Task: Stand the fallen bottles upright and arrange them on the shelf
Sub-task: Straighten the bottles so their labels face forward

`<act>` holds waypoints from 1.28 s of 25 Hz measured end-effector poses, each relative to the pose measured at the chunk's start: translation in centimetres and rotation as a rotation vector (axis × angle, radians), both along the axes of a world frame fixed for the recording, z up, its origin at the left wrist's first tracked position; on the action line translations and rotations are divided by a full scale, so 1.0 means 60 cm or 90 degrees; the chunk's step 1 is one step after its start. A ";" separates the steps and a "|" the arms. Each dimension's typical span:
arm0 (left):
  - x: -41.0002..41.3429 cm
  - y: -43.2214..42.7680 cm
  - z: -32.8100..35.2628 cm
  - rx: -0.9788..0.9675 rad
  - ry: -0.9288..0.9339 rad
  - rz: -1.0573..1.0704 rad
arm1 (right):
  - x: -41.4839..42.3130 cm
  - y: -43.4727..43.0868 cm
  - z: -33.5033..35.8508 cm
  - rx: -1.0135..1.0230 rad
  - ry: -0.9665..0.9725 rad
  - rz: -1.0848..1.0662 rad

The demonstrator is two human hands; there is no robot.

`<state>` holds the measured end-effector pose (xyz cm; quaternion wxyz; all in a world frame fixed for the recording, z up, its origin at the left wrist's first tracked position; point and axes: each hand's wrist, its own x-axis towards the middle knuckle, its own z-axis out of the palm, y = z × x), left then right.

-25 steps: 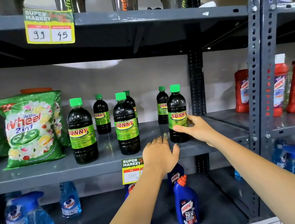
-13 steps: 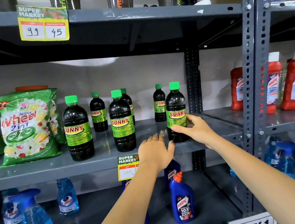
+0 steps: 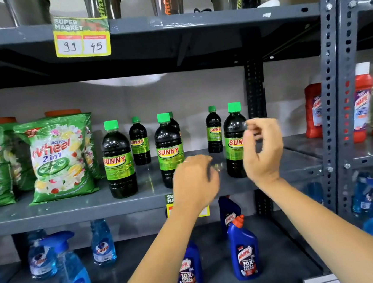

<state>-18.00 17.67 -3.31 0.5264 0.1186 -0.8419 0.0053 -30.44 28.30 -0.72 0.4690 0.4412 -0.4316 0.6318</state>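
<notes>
My right hand [image 3: 262,148] is just in front of the right-most near bottle [image 3: 233,137], fingers loosely curled with a small gap, holding nothing. It's blurry, so I can't tell if a fingertip brushes the label. My left hand [image 3: 194,181] hangs over the near edge of the shelf [image 3: 74,205], fingers curled down and half closed, also empty; whether it touches the shelf I can't say.

As for progress, looks pretty much done to me. Every Sunny bottle I can see is upright: three big ones along the near row, being the left bottle [image 3: 118,160], the middle bottle [image 3: 169,149] and the one by my right hand, plus three smaller-looking ones at the far side, one mostly hidden behind the middle bottle. Nothing lying down anywhere.

What's left is probably just tidying the spacing, since the near row isn't perfectly even. The detergent bags [image 3: 58,157] sit to the left, well apart from my hands.
</notes>
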 end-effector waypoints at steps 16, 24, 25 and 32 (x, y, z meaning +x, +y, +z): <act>0.199 -0.193 -0.057 0.332 0.008 0.376 | 0.092 -0.162 -0.028 0.672 -0.370 0.132; 0.197 -0.199 -0.075 0.264 0.079 0.339 | 0.084 -0.158 -0.037 0.641 -0.360 0.142; 0.197 -0.200 -0.076 0.260 0.082 0.334 | 0.084 -0.158 -0.038 0.638 -0.359 0.142; 0.197 -0.198 -0.077 0.253 0.095 0.323 | 0.082 -0.152 -0.039 0.637 -0.355 0.142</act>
